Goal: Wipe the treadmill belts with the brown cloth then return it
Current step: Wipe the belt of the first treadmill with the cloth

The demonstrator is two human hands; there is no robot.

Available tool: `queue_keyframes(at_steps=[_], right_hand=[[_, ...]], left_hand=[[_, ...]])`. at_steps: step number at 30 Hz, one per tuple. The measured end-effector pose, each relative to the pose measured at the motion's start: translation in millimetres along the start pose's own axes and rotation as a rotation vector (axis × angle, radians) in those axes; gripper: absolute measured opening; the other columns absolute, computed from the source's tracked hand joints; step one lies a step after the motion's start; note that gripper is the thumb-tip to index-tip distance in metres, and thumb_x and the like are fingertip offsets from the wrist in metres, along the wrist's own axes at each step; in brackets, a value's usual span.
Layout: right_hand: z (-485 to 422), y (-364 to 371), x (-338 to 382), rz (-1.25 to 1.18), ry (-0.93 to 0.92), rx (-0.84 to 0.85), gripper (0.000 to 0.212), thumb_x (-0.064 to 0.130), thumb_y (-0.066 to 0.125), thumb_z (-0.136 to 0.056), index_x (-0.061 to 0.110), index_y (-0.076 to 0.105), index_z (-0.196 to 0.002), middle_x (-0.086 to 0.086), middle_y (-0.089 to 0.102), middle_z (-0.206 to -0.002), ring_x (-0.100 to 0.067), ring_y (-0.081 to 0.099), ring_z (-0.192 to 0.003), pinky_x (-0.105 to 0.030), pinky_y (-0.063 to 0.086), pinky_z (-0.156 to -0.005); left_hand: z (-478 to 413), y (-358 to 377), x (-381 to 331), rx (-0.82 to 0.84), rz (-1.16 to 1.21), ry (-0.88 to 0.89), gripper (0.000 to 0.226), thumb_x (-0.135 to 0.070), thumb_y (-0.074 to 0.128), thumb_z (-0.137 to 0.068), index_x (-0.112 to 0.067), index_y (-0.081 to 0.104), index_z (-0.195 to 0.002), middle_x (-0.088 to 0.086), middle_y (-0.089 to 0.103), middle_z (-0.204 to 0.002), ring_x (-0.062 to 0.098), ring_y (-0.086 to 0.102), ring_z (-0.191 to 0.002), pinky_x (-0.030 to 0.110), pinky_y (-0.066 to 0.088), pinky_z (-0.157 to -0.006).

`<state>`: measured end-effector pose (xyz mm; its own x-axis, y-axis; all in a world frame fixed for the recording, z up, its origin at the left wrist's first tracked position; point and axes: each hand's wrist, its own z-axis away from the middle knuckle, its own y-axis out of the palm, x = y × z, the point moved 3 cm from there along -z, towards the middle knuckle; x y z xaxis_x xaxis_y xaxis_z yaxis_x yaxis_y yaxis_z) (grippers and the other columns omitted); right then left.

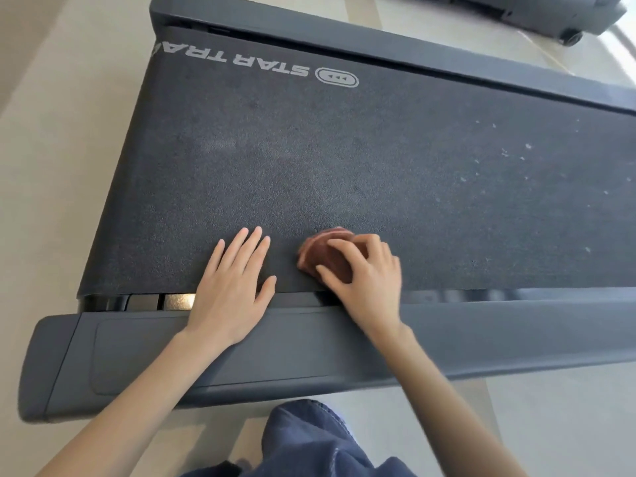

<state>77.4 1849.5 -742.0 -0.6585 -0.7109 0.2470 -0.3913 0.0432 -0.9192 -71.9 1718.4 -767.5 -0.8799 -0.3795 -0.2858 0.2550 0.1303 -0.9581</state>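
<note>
So the brown cloth [321,256] is bunched up on the treadmill belt [344,160], right at its near edge, around 6 o'clock on the belt. The right hand [364,277] grips it with fingers curled over the top. The left hand [234,287] lies flat at 9 o'clock from the cloth, fingers straight, holding nothing. White specks dot the belt out at 2 o'clock. The grey side rail [309,346] runs under both wrists, with a denim knee [309,438] below.

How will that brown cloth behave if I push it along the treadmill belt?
Probably floppy: the brown cloth sits bunched in folds under the right hand. It likely drags rather than slides, since the belt looks rough-textured. It seems light: one hand alone holds it.
</note>
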Motion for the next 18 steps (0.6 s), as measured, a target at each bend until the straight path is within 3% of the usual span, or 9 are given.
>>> queue_keyframes(at_steps=[7,12,18], right_hand=[[-61.7,36.4,9.7,-0.021,-0.095,-0.065,0.037,0.051,0.069,-0.070,0.030,0.070,-0.100,-0.004,0.061,-0.096,-0.028,0.059,-0.082,-0.037,0.046,-0.067],[-120.3,47.7,2.3,0.049,0.041,0.015,0.041,0.053,0.064,-0.080,0.029,0.065,-0.112,-0.006,0.056,-0.109,-0.029,0.053,-0.096,-0.039,0.040,-0.075],[-50.3,22.1,-14.2,0.066,-0.080,-0.052,0.037,0.051,0.063,-0.076,0.028,0.066,-0.104,-0.003,0.059,-0.102,-0.029,0.052,-0.087,-0.037,0.041,-0.070]], left_hand=[[-4.7,-0.9,3.8,-0.001,-0.056,-0.064,0.064,-0.044,0.028,-0.089,-0.009,0.039,-0.141,0.009,0.031,-0.151,0.027,0.024,-0.141,0.050,0.022,-0.114],[-32.8,-1.3,10.7,0.002,-0.089,-0.045,0.057,-0.043,0.042,-0.095,-0.013,0.035,-0.144,0.007,0.027,-0.153,0.027,0.019,-0.143,0.054,0.016,-0.114],[-45.5,1.9,20.0,0.012,-0.144,-0.020,0.064,-0.050,0.023,-0.091,-0.018,0.034,-0.145,0.005,0.026,-0.154,0.025,0.019,-0.143,0.053,0.016,-0.115]])
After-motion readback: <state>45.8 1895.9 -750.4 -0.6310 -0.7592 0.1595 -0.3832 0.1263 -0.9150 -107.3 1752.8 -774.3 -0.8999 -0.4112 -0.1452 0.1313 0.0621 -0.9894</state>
